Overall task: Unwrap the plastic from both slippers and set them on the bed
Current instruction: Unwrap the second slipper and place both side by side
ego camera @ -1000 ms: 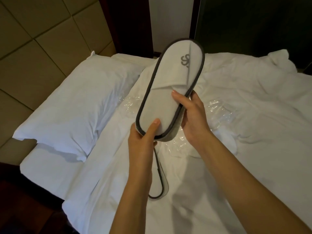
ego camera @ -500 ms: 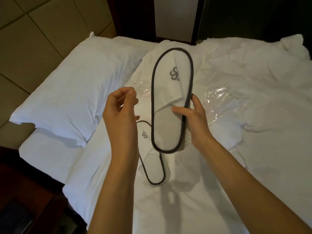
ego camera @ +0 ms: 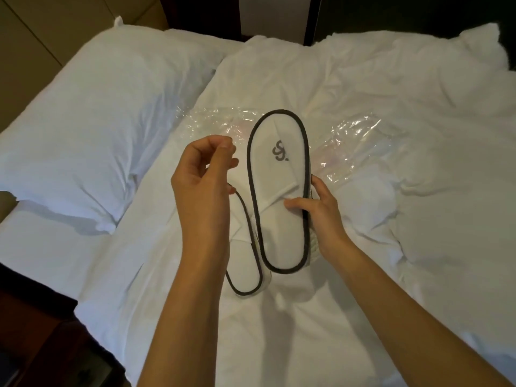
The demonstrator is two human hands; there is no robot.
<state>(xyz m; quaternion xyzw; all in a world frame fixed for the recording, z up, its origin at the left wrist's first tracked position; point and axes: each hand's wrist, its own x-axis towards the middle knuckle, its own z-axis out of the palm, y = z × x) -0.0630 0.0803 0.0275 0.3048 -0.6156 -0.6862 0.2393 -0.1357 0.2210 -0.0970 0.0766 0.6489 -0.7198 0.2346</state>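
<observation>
Near the centre of the frame our right hand point(ego camera: 321, 210) holds one slipper point(ego camera: 279, 191), white with a dark trim and a grey logo on its toe band. Our thumb lies across its top face at the edge of the band, and the other fingers point(ego camera: 317, 182) curl round the right rim, closed on it. The slipper runs lengthwise up the frame, toe toward the upper edge. Whether its heel touches the bedding, we cannot tell.

Our left hand point(ego camera: 203, 177) hovers just left of that slipper, apart from it. Its fingers are loosely curled, thumb close to the fingertips, and we see nothing in them.

The second slipper point(ego camera: 247, 263) lies on the bed point(ego camera: 307, 344), just left of and below the held one. The left wrist and the held slipper cover much of it; its dark-edged heel shows in the lower centre.

A sheet of clear plastic wrap point(ego camera: 354, 146) lies crumpled on the white bedding behind the held slipper, spreading toward the centre right and upper centre. Both slippers look bare of plastic.

A white pillow point(ego camera: 92, 129) fills the left of the frame. A rumpled white duvet point(ego camera: 418, 93) covers the upper right.
</observation>
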